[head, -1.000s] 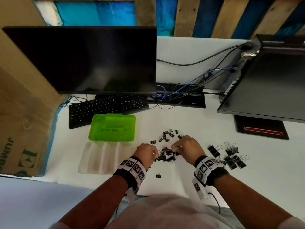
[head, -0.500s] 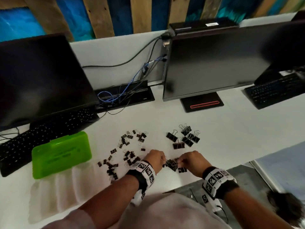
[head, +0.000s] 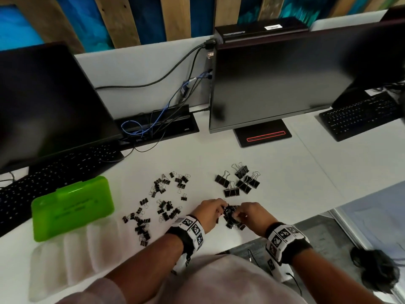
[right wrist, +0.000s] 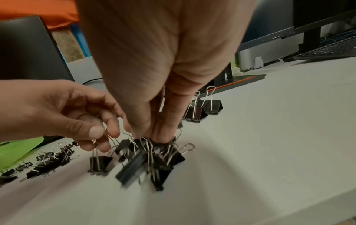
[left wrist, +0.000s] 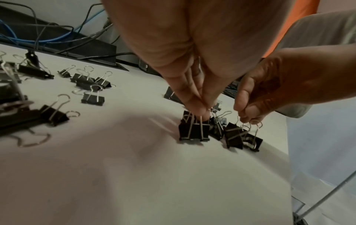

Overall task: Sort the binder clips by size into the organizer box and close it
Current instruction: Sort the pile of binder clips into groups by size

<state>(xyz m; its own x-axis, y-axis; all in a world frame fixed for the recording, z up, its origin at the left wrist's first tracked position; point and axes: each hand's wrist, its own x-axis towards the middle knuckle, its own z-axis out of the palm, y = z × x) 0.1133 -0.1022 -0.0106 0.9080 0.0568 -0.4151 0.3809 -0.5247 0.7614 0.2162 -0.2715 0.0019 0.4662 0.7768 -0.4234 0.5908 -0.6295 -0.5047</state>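
Observation:
Black binder clips lie on the white desk in groups: small clips (head: 162, 200) left of centre, large clips (head: 240, 182) behind my hands, and a bunch of medium clips (head: 232, 218) near the front edge. My left hand (head: 219, 212) pinches the wire handles of one medium clip (left wrist: 194, 130). My right hand (head: 240, 213) pinches the handles of other clips in the same bunch (right wrist: 154, 158). The organizer's green lid (head: 72, 207) lies open at the left, with its clear ribbed tray (head: 72, 257) in front of it.
Two dark monitors (head: 285, 80) stand at the back, one with a red-lined base (head: 263, 134). Keyboards (head: 61, 170) lie left and far right. A cable box with blue and black wires (head: 157, 126) sits between the monitors. The desk's front edge (head: 306, 218) runs close to my right hand.
Both hands have moved right, from the small-clip pile by the tray to a bunch of medium clips in front of the large ones. The head view has swung right.

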